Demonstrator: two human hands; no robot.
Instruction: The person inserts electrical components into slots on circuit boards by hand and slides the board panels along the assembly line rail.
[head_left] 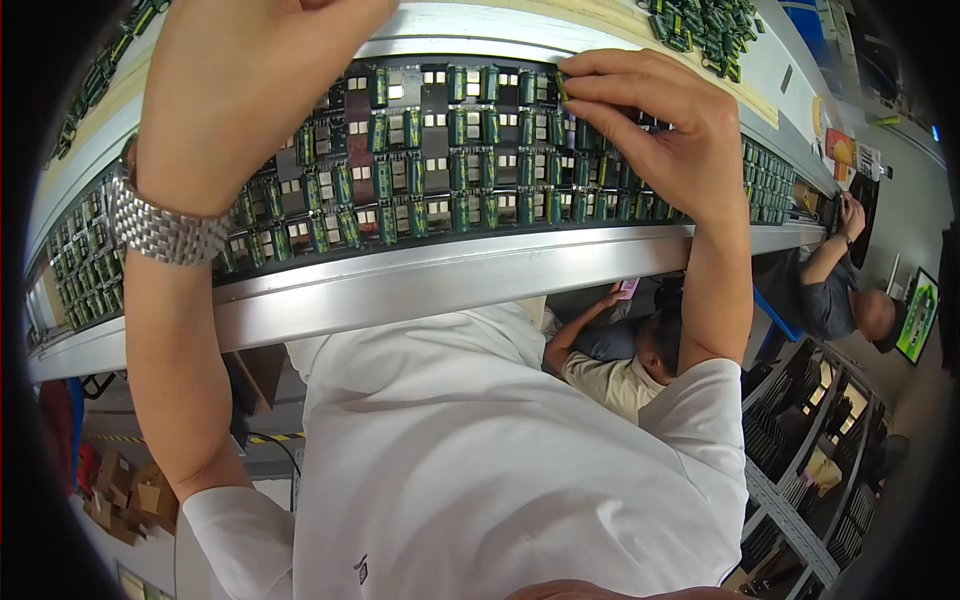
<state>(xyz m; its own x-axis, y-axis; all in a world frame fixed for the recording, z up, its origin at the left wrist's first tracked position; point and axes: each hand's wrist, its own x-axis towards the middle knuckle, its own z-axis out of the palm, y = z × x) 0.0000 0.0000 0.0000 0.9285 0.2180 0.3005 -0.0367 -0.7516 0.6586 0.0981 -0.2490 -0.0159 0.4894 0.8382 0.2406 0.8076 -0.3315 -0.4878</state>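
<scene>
Over circuit-board panel (436,142), right hand (672,118) pinched small green part (563,88), thumb and fingers nearly together; left hand (235,90) arched, fingertips cropped, grip could not be told.

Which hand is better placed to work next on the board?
Probably the right hand: its fingers pinch a green cylinder at the board; the left hand is partly outside the picture.

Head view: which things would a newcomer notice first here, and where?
Probably the rows of green cylinders across the upper middle, above a shiny metal rail in the picture. Near their upper edge, the right hand pinches a small green piece. At left, a silver watch sits below the left hand.
</scene>
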